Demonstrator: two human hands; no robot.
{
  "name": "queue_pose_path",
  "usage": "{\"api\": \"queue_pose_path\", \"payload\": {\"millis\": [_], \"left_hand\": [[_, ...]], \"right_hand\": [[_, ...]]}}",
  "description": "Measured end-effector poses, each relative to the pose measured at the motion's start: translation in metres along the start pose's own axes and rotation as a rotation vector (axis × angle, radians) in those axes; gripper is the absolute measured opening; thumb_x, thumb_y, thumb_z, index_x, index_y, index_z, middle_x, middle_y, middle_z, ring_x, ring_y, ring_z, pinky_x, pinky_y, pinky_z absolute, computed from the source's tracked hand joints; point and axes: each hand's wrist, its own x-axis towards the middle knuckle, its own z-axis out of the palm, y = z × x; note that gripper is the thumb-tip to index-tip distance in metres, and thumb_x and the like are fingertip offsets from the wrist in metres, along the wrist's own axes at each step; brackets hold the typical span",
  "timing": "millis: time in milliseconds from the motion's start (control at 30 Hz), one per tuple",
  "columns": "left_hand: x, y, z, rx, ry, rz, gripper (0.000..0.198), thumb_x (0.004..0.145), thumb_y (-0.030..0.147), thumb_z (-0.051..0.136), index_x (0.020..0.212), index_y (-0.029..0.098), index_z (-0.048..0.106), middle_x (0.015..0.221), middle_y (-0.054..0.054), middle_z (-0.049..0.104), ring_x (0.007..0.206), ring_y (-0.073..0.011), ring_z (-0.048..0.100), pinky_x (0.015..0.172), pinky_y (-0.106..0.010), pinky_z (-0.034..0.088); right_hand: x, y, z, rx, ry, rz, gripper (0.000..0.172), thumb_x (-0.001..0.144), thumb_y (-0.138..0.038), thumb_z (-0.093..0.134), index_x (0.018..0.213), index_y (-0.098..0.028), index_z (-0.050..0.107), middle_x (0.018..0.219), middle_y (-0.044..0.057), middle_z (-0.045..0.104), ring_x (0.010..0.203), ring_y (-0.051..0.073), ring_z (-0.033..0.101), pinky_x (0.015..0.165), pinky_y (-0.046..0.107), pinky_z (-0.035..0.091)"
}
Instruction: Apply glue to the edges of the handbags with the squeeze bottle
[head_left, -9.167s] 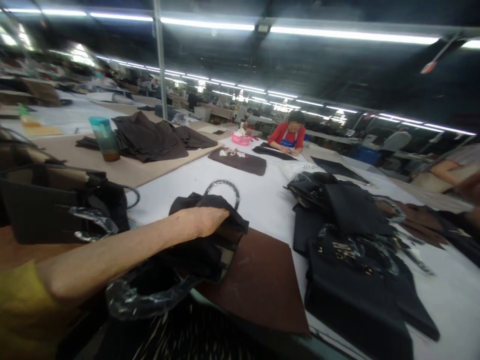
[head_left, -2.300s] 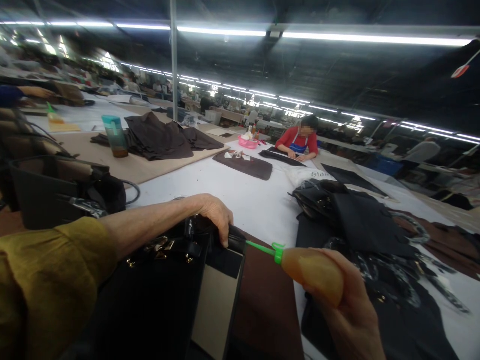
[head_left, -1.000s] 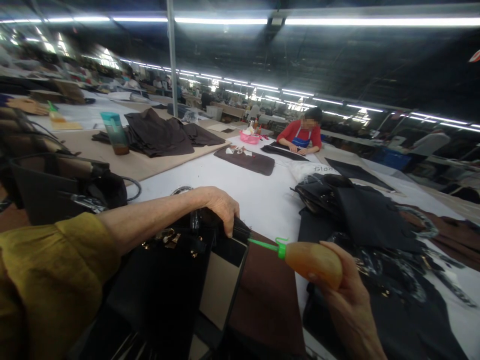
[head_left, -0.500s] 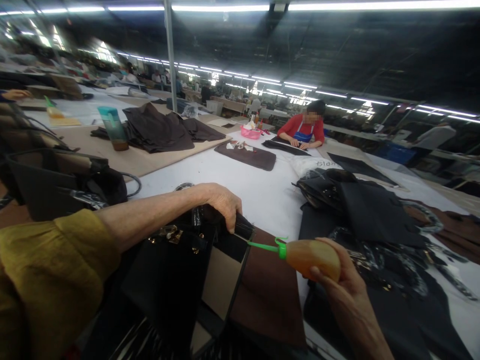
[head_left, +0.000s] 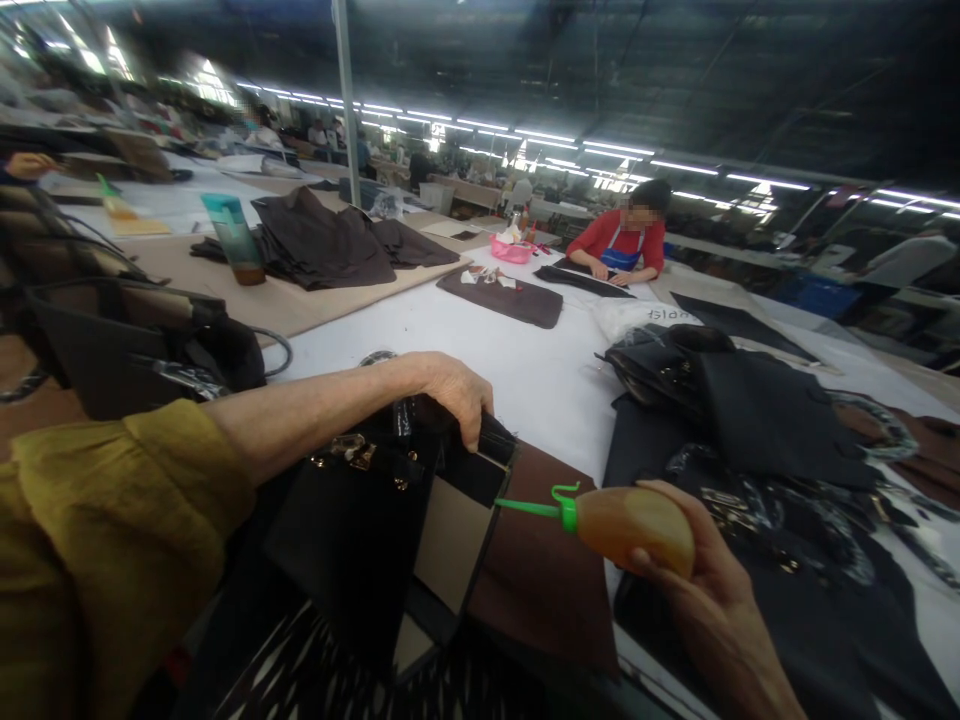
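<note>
A black handbag (head_left: pixel 345 550) with gold metal fittings lies in front of me, its beige inner panel (head_left: pixel 454 540) showing at the right side. My left hand (head_left: pixel 457 395) reaches across the bag, fingers closed on the black edge (head_left: pixel 496 440) at its top corner. In my right hand (head_left: pixel 697 560) is an amber squeeze bottle (head_left: pixel 637 525) with a green nozzle, lying sideways. The nozzle tip meets the bag's side edge just below the left hand; whether it touches cannot be seen. Brown material (head_left: pixel 551 570) lies beneath.
Black bags and pieces (head_left: pixel 772 420) are heaped on the right. More bags (head_left: pixel 142 340) stand on the left. Beyond are a teal-lidded cup (head_left: pixel 232 240), dark folded pieces (head_left: pixel 322 240), a pink basket (head_left: pixel 511 248) and a co-worker in red (head_left: pixel 622 235) across the white table.
The nozzle tip has moved down along the bag's side edge, away from the left hand. My left hand keeps its hold on the corner. The whole view has shifted slightly.
</note>
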Motion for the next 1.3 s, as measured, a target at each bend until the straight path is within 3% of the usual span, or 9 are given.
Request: {"api": "queue_pose_path", "payload": {"millis": [267,433,667,933,1167,1300], "left_hand": [[-0.001,0.002,0.001,0.073,0.021,-0.011,0.038,0.060,0.030,0.064,0.095,0.014,0.067,0.078,-0.004,0.069,0.063,-0.0184,0.061,0.057,-0.027,0.051],[0.000,0.001,0.002,0.092,0.026,-0.004,0.038,0.061,0.030,0.064,0.095,0.012,0.067,0.078,-0.005,0.069,0.063,-0.0192,0.061,0.056,-0.028,0.050],[-0.001,0.000,0.002,0.114,0.043,-0.009,0.036,0.060,0.030,0.065,0.092,0.014,0.068,0.076,-0.004,0.069,0.062,-0.0184,0.060,0.055,-0.027,0.050],[-0.017,0.019,-0.013,0.254,0.109,-0.037,0.034,0.062,0.030,0.062,0.091,0.015,0.069,0.076,-0.002,0.069,0.061,-0.0157,0.057,0.056,-0.025,0.046],[-0.037,0.044,-0.027,0.530,0.340,-0.044,0.033,0.065,0.031,0.056,0.094,0.018,0.068,0.074,-0.002,0.067,0.063,-0.0171,0.057,0.057,-0.026,0.043],[-0.043,0.053,-0.009,0.742,0.521,-0.042,0.026,0.068,0.024,0.054,0.090,0.020,0.067,0.082,-0.005,0.067,0.069,-0.0187,0.059,0.057,-0.026,0.042]], "right_hand": [[-0.012,0.009,0.001,0.061,-0.039,0.039,0.051,0.057,-0.039,0.079,0.103,-0.027,0.060,0.096,0.000,0.064,0.078,0.019,0.061,0.066,0.019,0.049],[-0.018,0.009,0.005,0.051,-0.025,-0.020,0.047,0.055,-0.034,0.080,0.099,-0.026,0.063,0.088,0.001,0.066,0.070,0.020,0.061,0.060,0.020,0.051],[-0.031,0.014,0.005,-0.010,-0.105,-0.067,0.049,0.062,-0.035,0.077,0.108,-0.028,0.059,0.094,0.001,0.065,0.073,0.021,0.062,0.060,0.020,0.051],[-0.028,0.005,0.012,0.014,-0.125,-0.165,0.044,0.063,-0.029,0.076,0.104,-0.031,0.061,0.085,-0.003,0.067,0.063,0.016,0.063,0.055,0.016,0.050],[-0.009,0.014,0.020,0.063,-0.031,-0.012,0.052,0.061,-0.037,0.076,0.108,-0.025,0.058,0.097,0.001,0.062,0.080,0.020,0.060,0.069,0.022,0.049],[0.000,0.010,0.028,0.080,0.021,0.035,0.052,0.061,-0.041,0.074,0.106,-0.021,0.056,0.091,0.002,0.061,0.078,0.022,0.058,0.067,0.026,0.050]]}}
